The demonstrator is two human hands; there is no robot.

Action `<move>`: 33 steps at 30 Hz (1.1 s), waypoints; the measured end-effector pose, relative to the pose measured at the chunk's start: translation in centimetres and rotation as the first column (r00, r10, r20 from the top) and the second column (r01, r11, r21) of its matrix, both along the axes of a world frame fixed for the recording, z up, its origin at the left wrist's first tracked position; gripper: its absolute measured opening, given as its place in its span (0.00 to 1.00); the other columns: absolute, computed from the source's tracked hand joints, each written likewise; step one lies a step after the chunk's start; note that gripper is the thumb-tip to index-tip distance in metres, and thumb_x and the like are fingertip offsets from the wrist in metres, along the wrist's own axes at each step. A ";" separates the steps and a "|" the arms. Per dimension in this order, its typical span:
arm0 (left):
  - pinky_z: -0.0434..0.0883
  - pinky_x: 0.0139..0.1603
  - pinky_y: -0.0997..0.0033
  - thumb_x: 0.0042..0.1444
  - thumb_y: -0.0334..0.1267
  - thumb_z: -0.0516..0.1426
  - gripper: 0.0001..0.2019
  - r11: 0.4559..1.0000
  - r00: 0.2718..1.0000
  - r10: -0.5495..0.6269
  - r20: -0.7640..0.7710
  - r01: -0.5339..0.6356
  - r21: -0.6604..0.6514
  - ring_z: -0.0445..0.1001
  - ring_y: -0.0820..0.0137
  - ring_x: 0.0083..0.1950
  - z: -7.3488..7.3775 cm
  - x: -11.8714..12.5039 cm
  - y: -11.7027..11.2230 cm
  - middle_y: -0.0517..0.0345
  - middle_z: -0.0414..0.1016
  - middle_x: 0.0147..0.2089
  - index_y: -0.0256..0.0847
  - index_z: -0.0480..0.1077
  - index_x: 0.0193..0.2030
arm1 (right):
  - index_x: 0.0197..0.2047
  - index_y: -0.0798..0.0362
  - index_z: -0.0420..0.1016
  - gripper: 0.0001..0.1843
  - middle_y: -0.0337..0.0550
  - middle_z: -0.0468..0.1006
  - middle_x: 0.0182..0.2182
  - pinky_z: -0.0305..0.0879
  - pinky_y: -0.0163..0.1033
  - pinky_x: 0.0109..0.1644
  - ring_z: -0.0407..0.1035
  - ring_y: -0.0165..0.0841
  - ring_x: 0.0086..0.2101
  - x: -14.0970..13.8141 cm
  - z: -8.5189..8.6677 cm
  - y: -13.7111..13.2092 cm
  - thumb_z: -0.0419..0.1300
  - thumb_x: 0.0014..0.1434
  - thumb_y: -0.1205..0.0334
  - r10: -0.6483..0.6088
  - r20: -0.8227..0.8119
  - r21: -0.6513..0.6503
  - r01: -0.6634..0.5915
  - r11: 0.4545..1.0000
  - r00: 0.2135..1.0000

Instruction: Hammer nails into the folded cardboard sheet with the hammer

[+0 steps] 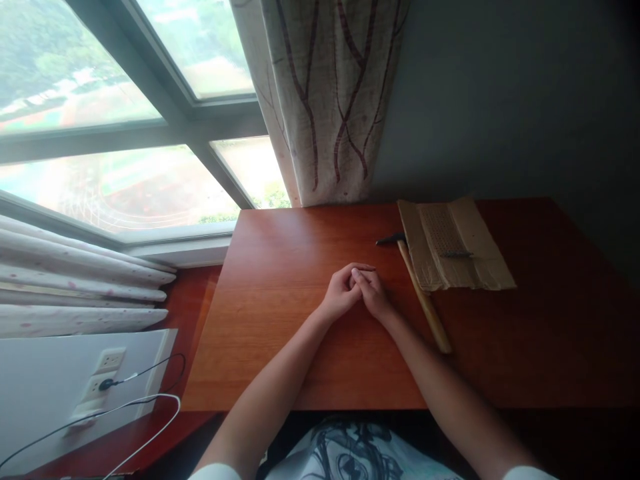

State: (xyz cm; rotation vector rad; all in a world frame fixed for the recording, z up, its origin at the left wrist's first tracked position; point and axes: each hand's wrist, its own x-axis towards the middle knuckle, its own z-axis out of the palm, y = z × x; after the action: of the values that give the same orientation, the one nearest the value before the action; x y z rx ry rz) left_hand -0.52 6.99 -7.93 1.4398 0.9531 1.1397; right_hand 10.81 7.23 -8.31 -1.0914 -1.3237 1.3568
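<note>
My left hand [341, 292] and my right hand [373, 293] rest together on the reddish wooden table [280, 320], fingers folded over one another, with nothing visible in them. To the right of my right hand lies a hammer [424, 300] with a pale wooden handle and a dark head pointing away from me. Just beyond it sits a flattened piece of cardboard [455, 245] with a small dark object, perhaps a nail [456, 254], lying on it.
A patterned curtain [325, 100] hangs at the table's far edge beside a large window [115, 120]. At the left, a white panel with a wall socket [103, 380] has cables plugged in and trailing down. A dark wall stands behind the table on the right.
</note>
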 end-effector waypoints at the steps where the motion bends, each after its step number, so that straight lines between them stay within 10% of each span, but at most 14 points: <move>1: 0.72 0.56 0.63 0.61 0.36 0.56 0.13 1.000 1.000 -0.005 0.002 0.005 0.005 0.78 0.62 0.51 -0.1 0.1 0.2 0.47 0.81 0.49 0.37 0.77 0.50 | 0.17 0.49 0.60 0.30 0.37 0.62 0.16 0.54 0.39 0.27 0.57 0.31 0.21 -0.1 -0.1 0.1 0.52 0.63 0.37 -0.013 0.000 0.002 0.013 1.000 1.000; 33: 0.73 0.52 0.67 0.55 0.28 0.56 0.12 0.999 1.000 0.025 -0.013 -0.025 0.038 0.78 0.65 0.48 -0.3 0.5 0.6 0.51 0.81 0.45 0.36 0.77 0.45 | 0.18 0.50 0.59 0.29 0.36 0.61 0.18 0.54 0.37 0.29 0.57 0.30 0.23 -0.3 -0.8 0.5 0.53 0.64 0.41 -0.060 0.008 0.058 0.059 0.997 0.998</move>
State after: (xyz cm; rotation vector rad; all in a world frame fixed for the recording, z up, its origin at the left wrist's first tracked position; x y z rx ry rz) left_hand 0.00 7.63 -8.24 1.4709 0.9664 1.1730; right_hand 10.50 7.71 -9.08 -1.0906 -1.3197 1.2636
